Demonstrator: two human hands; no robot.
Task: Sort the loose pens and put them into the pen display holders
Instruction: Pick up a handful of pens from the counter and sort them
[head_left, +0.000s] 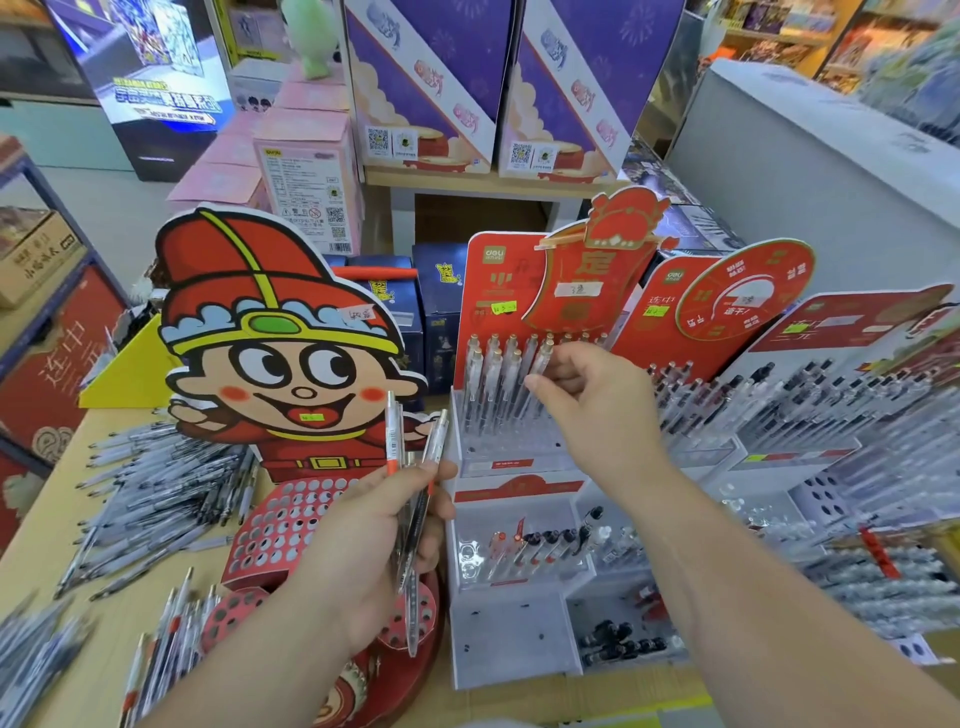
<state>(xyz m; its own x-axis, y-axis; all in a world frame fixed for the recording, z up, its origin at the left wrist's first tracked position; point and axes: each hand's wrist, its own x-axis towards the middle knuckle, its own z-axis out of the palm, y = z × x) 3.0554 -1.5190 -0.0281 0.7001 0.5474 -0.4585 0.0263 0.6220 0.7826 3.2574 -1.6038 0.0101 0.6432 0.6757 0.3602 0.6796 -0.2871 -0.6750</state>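
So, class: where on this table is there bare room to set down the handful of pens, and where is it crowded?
Bare wood shows on the table left of the loose pen pile, and in a strip before the white holder. The right side is packed with pen racks.

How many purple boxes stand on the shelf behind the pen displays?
2: the left purple box and the right purple box, side by side; others may be cropped out.

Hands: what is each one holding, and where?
The left hand grips a few clear plastic pens with orange-red clips around their middles. The right hand pinches a clear gold-capped pen near its top.
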